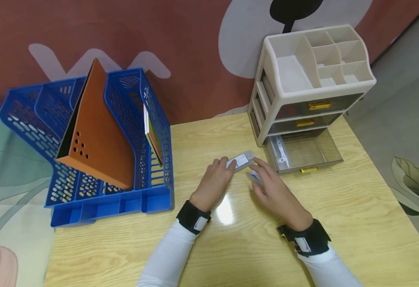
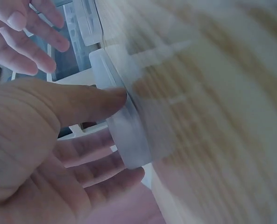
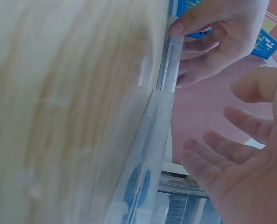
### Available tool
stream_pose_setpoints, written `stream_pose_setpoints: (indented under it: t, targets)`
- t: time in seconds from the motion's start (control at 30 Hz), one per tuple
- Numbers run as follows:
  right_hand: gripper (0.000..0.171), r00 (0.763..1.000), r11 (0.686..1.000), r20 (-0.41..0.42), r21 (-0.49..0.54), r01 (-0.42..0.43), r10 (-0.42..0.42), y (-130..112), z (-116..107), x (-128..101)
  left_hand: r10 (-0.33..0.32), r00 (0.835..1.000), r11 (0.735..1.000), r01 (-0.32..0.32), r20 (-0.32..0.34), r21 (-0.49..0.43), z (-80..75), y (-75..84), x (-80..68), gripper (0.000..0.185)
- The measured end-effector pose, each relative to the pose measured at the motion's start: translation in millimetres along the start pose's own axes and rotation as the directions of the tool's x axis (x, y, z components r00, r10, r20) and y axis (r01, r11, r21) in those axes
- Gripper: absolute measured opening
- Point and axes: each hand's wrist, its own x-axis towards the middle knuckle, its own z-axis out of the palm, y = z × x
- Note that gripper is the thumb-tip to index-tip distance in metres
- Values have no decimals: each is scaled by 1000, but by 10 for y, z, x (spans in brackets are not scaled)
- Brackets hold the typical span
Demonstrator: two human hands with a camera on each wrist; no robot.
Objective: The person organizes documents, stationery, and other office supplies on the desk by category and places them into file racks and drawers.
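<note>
My left hand (image 1: 214, 181) grips a slim translucent plastic case (image 1: 242, 160) with a white label, thumb on the near side and fingers on the far side. The left wrist view shows the case (image 2: 129, 133) low against the wooden tabletop. A second translucent case (image 3: 140, 172), with something blue inside, lies on the table to its right. Over this second case hovers my right hand (image 1: 275, 193), fingers spread and loosely bent. In the right wrist view a gap shows between the right hand (image 3: 250, 149) and that case.
A cream drawer unit (image 1: 272, 115) stands at the back right, its bottom drawer (image 1: 308, 153) pulled out with a clear packet (image 1: 282, 153) inside. On the left, a blue file rack (image 1: 155, 199) holds an orange folder (image 1: 101, 139) and several thin booklets (image 1: 153, 137).
</note>
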Motion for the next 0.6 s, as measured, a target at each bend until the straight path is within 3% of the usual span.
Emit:
stream_pose_setpoints:
  t: [0.27,0.47,0.6]
  targets:
    - [50,995,993,44,64,-94,92,-2,-32,-61,-54,996,990,63,70,-126,-41,-28,-117,50]
    - [50,994,990,49,96,-99,94,-28,-48,-69,-94,995,969,88,-14,-231,-125,-65,-275,51]
    - [52,994,989,39,98,-108,104,-36,-32,-65,-128,990,923,95,-66,-374,-175,-78,-359,48]
